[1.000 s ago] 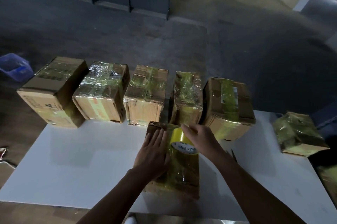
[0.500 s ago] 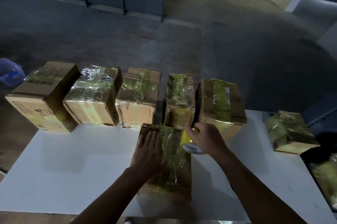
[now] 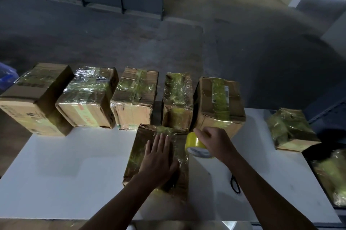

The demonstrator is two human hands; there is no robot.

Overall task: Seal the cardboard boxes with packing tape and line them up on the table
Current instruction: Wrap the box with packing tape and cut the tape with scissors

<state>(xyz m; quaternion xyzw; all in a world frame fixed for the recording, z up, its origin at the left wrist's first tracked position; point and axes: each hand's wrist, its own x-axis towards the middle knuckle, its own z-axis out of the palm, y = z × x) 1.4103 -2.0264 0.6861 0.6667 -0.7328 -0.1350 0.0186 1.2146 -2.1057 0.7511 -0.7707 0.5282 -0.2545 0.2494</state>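
A flat cardboard box (image 3: 144,147) wrapped in shiny tape lies in front of me on the white table (image 3: 65,170). My left hand (image 3: 159,156) presses flat on its top with straight fingers. My right hand (image 3: 215,141) grips a yellow roll of packing tape (image 3: 195,145) just off the box's right edge. Behind them, several taped boxes stand in a row along the table's far edge, from the leftmost box (image 3: 35,98) to the rightmost box (image 3: 219,104).
Another taped box (image 3: 292,128) sits alone at the table's right end. A small black loop (image 3: 235,184) lies on the table beside my right forearm. More wrapped parcels (image 3: 333,175) sit below the right edge. A blue bin (image 3: 7,78) is on the floor at left.
My right hand has carried the tape roll from the top of the box across to its right edge and lower. My left hand has stayed flat on the box.
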